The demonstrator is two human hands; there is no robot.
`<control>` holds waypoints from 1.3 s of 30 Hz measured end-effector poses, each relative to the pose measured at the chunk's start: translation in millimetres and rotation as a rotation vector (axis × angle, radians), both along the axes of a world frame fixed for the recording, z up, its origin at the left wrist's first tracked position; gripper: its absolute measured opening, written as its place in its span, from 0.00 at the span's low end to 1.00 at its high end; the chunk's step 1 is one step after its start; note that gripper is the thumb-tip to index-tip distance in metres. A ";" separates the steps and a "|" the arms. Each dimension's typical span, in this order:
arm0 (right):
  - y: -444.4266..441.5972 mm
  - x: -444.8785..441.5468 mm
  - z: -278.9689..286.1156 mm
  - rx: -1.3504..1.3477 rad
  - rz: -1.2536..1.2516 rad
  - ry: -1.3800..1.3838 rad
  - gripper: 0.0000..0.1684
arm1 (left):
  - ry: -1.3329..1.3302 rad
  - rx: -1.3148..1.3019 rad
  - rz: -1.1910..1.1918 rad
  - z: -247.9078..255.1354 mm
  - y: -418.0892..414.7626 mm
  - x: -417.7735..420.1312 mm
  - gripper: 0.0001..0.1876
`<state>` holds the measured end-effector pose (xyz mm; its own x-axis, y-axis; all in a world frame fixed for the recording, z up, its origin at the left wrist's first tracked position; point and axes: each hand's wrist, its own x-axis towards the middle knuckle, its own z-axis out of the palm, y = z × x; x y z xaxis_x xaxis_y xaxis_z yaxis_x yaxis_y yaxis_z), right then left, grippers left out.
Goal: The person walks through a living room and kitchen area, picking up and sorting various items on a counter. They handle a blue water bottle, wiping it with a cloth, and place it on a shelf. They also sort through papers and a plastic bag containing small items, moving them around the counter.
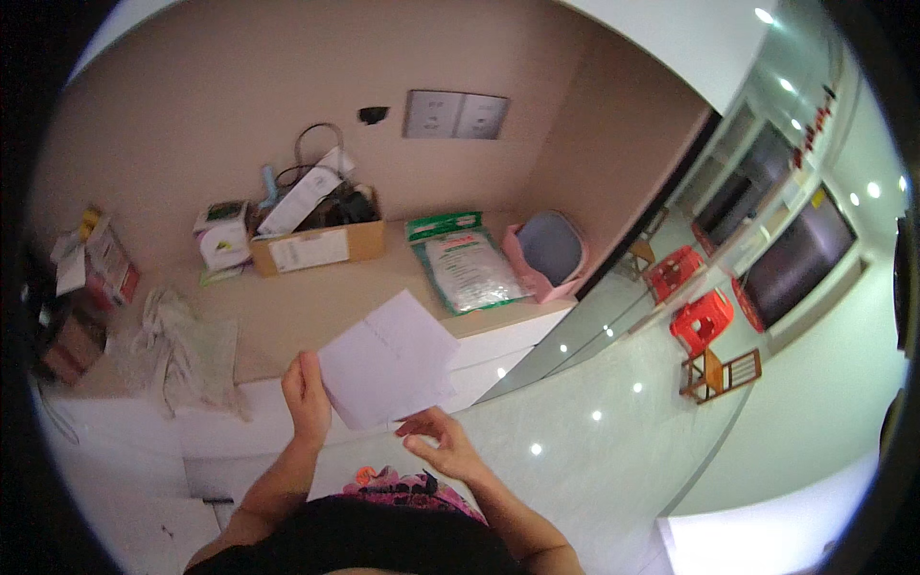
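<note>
My left hand [307, 399] grips the left edge of a stack of white paper sheets [388, 359], its thumb on top. The upper sheet bears a little writing, and the right-hand edges of the sheets are uneven. At the lower right edge of the paper is my right hand [440, 442], its thumb and fingers apart; it may just touch the paper with its fingertips. Beyond the sheets, a green and clear plastic package [471, 269] lies on the beige counter [302, 309].
A cardboard box [320, 248] of cables and small items stands against the wall. Beside it is a small white box [221, 233]; a pink bin [550, 280] stands at the right. Crumpled cloth [180, 352] lies at the left. Red plastic stools [701, 322] and a wooden chair [715, 374] are on the floor.
</note>
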<state>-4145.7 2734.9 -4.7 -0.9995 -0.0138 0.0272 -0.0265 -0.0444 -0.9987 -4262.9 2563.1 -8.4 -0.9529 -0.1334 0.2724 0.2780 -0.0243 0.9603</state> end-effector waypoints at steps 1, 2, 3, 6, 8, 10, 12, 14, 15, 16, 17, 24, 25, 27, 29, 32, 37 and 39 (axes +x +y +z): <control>-6.7 3.2 -10.1 -0.119 -0.030 -0.090 0.22 | -0.015 0.037 -0.059 -0.5 9.7 6.9 0.17; -13.2 3.4 -23.8 -0.255 -0.124 -0.089 0.22 | -0.030 0.074 -0.120 2.8 22.1 15.6 0.17; -13.9 6.9 -26.2 -0.242 -0.225 -0.100 0.21 | -0.053 0.104 -0.177 1.1 28.4 23.4 0.17; -21.1 18.8 -17.5 -0.275 -0.591 -0.058 0.19 | -0.065 -0.023 -0.395 -37.1 35.7 32.2 0.15; -8.5 39.4 -49.2 -0.233 -0.701 -0.145 0.18 | -0.127 -0.095 -0.608 -32.7 42.3 44.6 0.13; -8.6 52.1 -53.4 -0.264 -0.921 -0.069 0.17 | -0.170 -0.220 -0.860 -60.2 43.4 49.4 0.09; -1.1 80.6 -72.1 -0.219 -0.954 -0.252 0.18 | -0.363 -0.172 -1.142 -52.6 57.7 62.7 0.08; -0.3 108.4 -89.9 -0.222 -1.014 -0.348 0.19 | -0.540 -0.195 -1.423 -59.0 65.1 69.4 0.08; -2.1 115.4 -92.4 -0.239 -1.058 -0.344 0.19 | -0.558 -0.206 -1.486 -60.7 70.0 72.1 0.08; -4.0 124.8 -92.8 -0.261 -1.087 -0.323 0.18 | -0.576 -0.216 -1.546 -61.1 74.8 77.1 0.08; -6.8 136.9 -91.2 -0.280 -1.115 -0.310 0.18 | -0.596 -0.225 -1.604 -61.9 79.6 84.8 0.08; -6.0 207.7 -74.7 -0.194 -1.114 -0.234 0.13 | -0.506 -0.238 -1.589 -60.2 116.7 165.0 0.11; -3.8 223.6 -76.7 -0.229 -1.131 -0.190 0.13 | -0.490 -0.253 -1.633 -57.8 123.8 180.5 0.11; 6.3 267.9 -78.3 -0.137 -1.147 -0.277 0.14 | -0.481 -0.303 -1.748 -51.2 140.6 214.3 0.12; 12.0 319.5 -53.8 -0.122 -1.086 -0.408 0.15 | -0.507 -0.390 -1.883 -40.4 152.9 249.4 0.13; 10.4 395.4 -64.6 0.046 -1.216 -0.285 0.15 | -0.381 -0.704 -2.111 -32.2 176.2 312.0 0.15; 10.2 481.7 -38.8 -0.138 -1.422 -0.075 0.16 | -0.279 -0.545 -2.150 -47.4 191.3 405.9 0.16; 0.7 510.0 -41.6 -0.182 -1.560 0.018 0.17 | -0.274 -0.441 -2.163 -43.6 201.2 454.3 0.16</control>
<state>-3635.6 2735.7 -46.3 -0.0236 0.9969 -0.0746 -0.1708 -0.0776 -0.9823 -3808.6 2764.3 -52.1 0.4686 0.8714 -0.1449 0.0325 0.1469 0.9886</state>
